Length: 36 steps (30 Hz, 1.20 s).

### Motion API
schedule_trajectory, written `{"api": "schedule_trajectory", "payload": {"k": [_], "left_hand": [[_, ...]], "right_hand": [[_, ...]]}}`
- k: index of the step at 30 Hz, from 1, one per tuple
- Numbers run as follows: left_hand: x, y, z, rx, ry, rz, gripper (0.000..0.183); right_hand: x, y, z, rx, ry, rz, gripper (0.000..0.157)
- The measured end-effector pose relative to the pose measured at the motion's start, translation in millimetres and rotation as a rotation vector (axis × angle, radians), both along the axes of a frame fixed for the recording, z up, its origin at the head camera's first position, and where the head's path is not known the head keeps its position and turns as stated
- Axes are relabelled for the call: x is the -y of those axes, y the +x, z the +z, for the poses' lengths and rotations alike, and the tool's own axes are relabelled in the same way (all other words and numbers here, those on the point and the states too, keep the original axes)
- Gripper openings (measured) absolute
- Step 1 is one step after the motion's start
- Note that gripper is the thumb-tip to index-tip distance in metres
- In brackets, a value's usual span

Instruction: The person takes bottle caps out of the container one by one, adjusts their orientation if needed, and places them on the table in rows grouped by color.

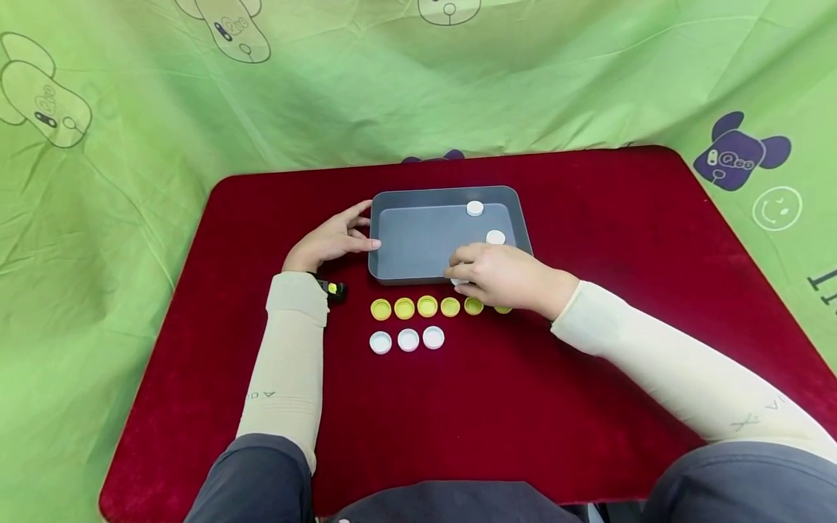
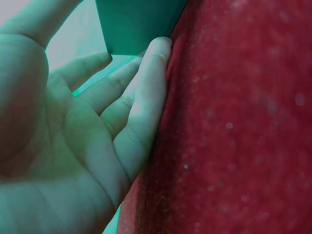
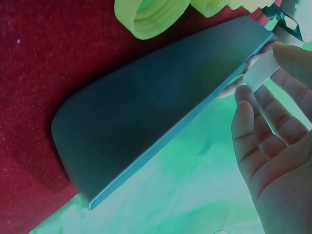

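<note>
A shallow grey tray (image 1: 418, 236) lies on the table, with white bottle caps (image 1: 474, 208) in its right part. My left hand (image 1: 336, 236) is at the tray's left side, thumb at the rim; in the left wrist view its fairly straight fingers (image 2: 151, 92) reach the tray's outer wall (image 2: 136, 29). Over the tray's near rim, my right hand (image 1: 500, 276) pinches another white cap (image 3: 262, 70) between thumb and fingertips. Close in front of the tray runs a row of several yellow caps (image 1: 427, 306), the right end partly hidden under the right hand.
Three white caps (image 1: 408, 340) sit in a shorter row nearer the body. A dark red cloth (image 1: 523, 421) covers the table, and a green printed curtain (image 1: 523, 87) hangs behind it. A black wrist device (image 1: 335, 291) shows at the left wrist.
</note>
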<state>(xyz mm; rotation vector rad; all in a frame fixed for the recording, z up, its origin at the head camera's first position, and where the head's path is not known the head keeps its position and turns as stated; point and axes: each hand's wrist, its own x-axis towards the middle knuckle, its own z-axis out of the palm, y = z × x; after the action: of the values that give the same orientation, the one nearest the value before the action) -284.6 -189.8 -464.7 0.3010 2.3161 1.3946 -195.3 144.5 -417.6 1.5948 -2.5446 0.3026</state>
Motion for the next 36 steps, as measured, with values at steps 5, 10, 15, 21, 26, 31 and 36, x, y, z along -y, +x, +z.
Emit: {"api": "schedule_trajectory", "payload": {"k": [5, 10, 15, 21, 26, 31, 36], "left_hand": [[-0.5, 0.2, 0.9, 0.004, 0.001, 0.002, 0.096], [-0.5, 0.4, 1.9, 0.000, 0.009, 0.000, 0.095], [-0.3, 0.8, 2.3, 0.000, 0.019, -0.002, 0.094], [-0.6, 1.2, 2.8, 0.005, 0.018, -0.003, 0.094], [-0.6, 0.9, 2.7, 0.007, 0.014, -0.006, 0.094], [-0.6, 0.2, 2.8, 0.005, 0.011, -0.005, 0.093], [-0.7, 0.6, 3.9, 0.003, 0.001, -0.007, 0.094]], "right_hand": [[-1.0, 3.5, -1.1, -0.009, -0.009, 0.016, 0.023], [-1.4, 6.4, -3.3, -0.011, -0.020, 0.025, 0.025], [-1.3, 9.4, -5.7, -0.020, -0.032, 0.055, 0.024], [-1.2, 13.8, -9.5, -0.009, -0.027, 0.084, 0.022], [-0.7, 18.3, -10.1, -0.006, -0.031, 0.086, 0.024], [-0.7, 22.0, -11.5, 0.008, -0.023, 0.077, 0.025], [-0.4, 25.4, -12.5, 0.043, 0.000, 0.069, 0.025]]}}
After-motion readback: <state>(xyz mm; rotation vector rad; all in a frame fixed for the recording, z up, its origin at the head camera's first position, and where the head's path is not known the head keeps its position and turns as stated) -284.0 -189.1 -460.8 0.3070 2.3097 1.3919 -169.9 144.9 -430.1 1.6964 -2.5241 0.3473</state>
